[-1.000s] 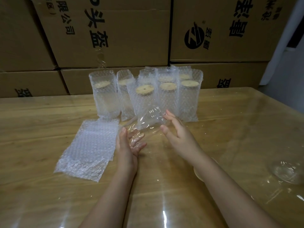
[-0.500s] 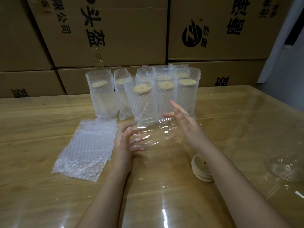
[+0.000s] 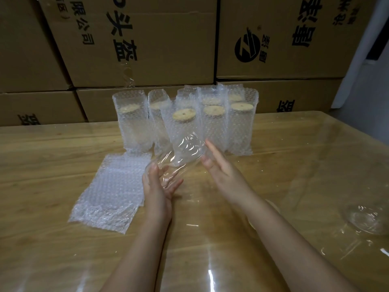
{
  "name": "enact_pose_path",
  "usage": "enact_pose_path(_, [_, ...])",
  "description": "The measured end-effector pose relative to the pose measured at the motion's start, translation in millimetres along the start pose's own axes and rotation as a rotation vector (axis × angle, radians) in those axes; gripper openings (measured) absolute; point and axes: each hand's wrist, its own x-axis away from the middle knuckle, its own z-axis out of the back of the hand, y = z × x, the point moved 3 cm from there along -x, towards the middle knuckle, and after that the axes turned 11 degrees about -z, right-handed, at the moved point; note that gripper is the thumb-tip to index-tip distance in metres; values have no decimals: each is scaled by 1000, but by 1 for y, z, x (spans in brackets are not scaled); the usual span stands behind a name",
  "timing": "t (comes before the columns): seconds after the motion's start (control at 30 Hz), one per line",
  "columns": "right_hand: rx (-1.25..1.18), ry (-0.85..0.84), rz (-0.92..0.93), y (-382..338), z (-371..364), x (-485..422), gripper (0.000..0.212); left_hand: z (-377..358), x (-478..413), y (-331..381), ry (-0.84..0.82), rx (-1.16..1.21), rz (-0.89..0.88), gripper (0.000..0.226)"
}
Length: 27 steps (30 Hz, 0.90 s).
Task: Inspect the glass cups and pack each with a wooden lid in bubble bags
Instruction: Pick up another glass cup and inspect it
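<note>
A clear glass cup (image 3: 185, 152) is held tilted above the table between both my hands, its far end pointing up and away. My left hand (image 3: 156, 186) cups its near end with the fingers spread under it. My right hand (image 3: 221, 171) presses flat against its right side, fingers straight. A stack of empty bubble bags (image 3: 111, 190) lies flat to the left of my left hand. Behind the cup stand several packed cups in bubble bags (image 3: 210, 123), each with a wooden lid on top. My right forearm mostly hides a stack of wooden lids (image 3: 273, 205).
Large printed cardboard boxes (image 3: 147, 49) wall off the back of the glossy wooden table (image 3: 305, 165). Another clear glass cup (image 3: 367, 218) lies at the right edge of the view.
The cup has been turned between my hands, level half a second ago and tilted up again now. My right forearm has shifted over the lid stack and covers most of it.
</note>
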Motion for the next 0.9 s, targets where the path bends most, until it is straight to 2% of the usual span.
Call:
enact_pose_path(0.1, [23, 38, 80, 0, -8, 1, 71, 1, 0, 3, 8, -31, -55, 31])
enact_pose_path(0.27, [33, 98, 209, -1, -1, 1, 51, -3, 1, 8, -79, -119, -94, 64])
enact_pose_path(0.37, [-37, 121, 212, -5, 9, 0, 44, -10, 2, 15, -192, -181, -152, 53])
enact_pose_path(0.43, [-161, 124, 37, -1, 18, -2, 40, -14, 4, 23, -315, -247, -260, 46])
enact_pose_path(0.5, [-300, 1, -293, 7, 23, -2, 37, -16, 7, 29, -411, -289, -365, 45])
enact_pose_path(0.57, [-284, -135, -467, 9, 27, 2, 64, -17, 7, 31, -459, -309, -403, 46])
enact_pose_path(0.63, [-181, -104, -424, 6, 36, 1, 78, -19, 8, 31, -463, -293, -345, 44])
enact_pose_path(0.73, [-114, -56, -258, -6, 42, -1, 56, -25, 7, 29, -398, -130, -141, 36])
enact_pose_path(0.8, [-69, -74, -175, -12, 44, 2, 46, -27, 7, 31, -365, -29, -82, 34])
enact_pose_path(0.9, [62, -101, -45, -25, 44, 11, 56, -29, 4, 37, -328, 92, -7, 23])
